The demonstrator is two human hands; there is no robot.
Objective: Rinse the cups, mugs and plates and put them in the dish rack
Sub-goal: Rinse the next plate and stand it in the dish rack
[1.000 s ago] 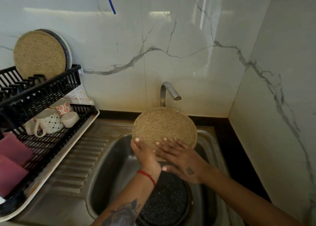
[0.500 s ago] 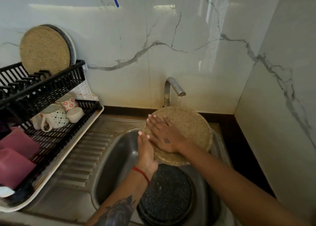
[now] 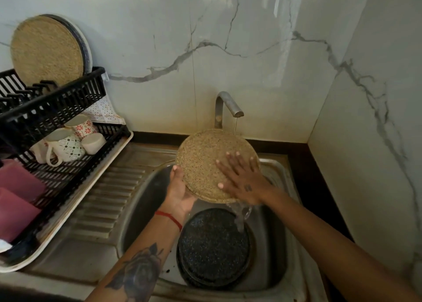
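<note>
A speckled tan plate (image 3: 203,160) is tilted over the sink (image 3: 283,174) under the running tap (image 3: 228,105). My left hand (image 3: 180,190) grips its lower left rim from below. My right hand (image 3: 242,176) lies flat on the plate's face with fingers spread. Water runs off the plate's lower edge onto a dark speckled plate (image 3: 212,244) lying in the basin. The black dish rack (image 3: 57,110) at the left holds another tan plate (image 3: 45,50) upright on top and patterned mugs (image 3: 66,146) on the lower shelf.
Pink sponges or cloths (image 3: 18,194) lie in the rack's near end. A ribbed steel drainboard (image 3: 105,201) runs between rack and basin. Marble walls close in behind and on the right.
My right hand slid from the plate's lower edge up across its face and now over to the right side. The plate tipped flatter under the stream, and water now pours off it.
</note>
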